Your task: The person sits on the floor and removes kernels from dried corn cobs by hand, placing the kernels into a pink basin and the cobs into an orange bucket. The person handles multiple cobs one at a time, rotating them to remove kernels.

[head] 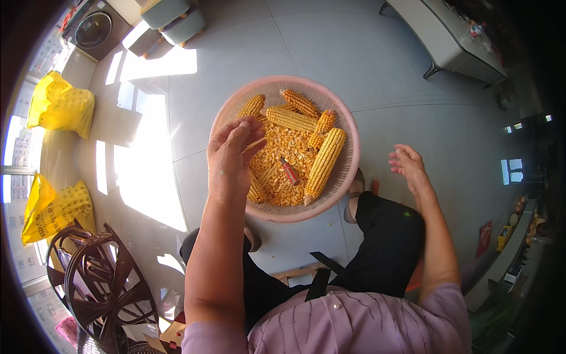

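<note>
A round pink plastic basket (349, 186) holds loose yellow corn kernels (278, 146) and several ears of dried corn. The largest ear (325, 166) leans along the basket's right side; another ear (291, 119) lies across the back. A small red tool with a dark tip (290, 171) rests on the kernels. My left hand (234, 150) is over the basket's left side, its fingers apart and curled a little, with nothing seen in it. Off to the right of the basket, my right hand (409, 166) hangs above my knee and the floor, fingers slightly spread and empty.
Yellow bags (64, 104) stand at the left by the windows, near a dark round-backed chair (101, 287). A washing machine (93, 30) and grey stools (177, 22) are at the back left. A white cabinet (446, 40) stands at the back right. A few kernels lie on the floor.
</note>
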`<state>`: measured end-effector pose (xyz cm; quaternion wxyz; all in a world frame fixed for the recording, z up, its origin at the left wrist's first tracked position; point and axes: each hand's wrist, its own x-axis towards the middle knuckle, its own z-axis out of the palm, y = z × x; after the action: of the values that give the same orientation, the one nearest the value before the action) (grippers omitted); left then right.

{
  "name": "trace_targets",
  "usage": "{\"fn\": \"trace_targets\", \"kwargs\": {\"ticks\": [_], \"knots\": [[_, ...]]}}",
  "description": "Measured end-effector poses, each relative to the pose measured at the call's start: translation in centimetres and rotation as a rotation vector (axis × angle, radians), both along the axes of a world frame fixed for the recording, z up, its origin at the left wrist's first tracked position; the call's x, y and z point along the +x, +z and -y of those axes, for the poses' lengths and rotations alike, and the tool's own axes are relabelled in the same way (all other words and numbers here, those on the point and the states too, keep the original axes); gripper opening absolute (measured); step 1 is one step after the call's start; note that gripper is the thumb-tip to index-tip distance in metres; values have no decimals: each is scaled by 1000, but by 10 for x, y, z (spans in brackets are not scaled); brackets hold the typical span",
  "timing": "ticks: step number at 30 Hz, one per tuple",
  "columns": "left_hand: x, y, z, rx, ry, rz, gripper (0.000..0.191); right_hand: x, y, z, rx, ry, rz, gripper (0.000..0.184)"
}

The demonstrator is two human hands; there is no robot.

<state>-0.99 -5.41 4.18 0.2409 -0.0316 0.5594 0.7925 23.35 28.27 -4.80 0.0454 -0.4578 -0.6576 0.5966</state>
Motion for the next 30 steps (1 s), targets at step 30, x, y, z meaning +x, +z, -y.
{"fn": "trace_targets", "kwargs": {"ticks": [30], "knots": [[21,-151,30,-923,98,-323,68,-124,41,199,325,813,167,32]]}}
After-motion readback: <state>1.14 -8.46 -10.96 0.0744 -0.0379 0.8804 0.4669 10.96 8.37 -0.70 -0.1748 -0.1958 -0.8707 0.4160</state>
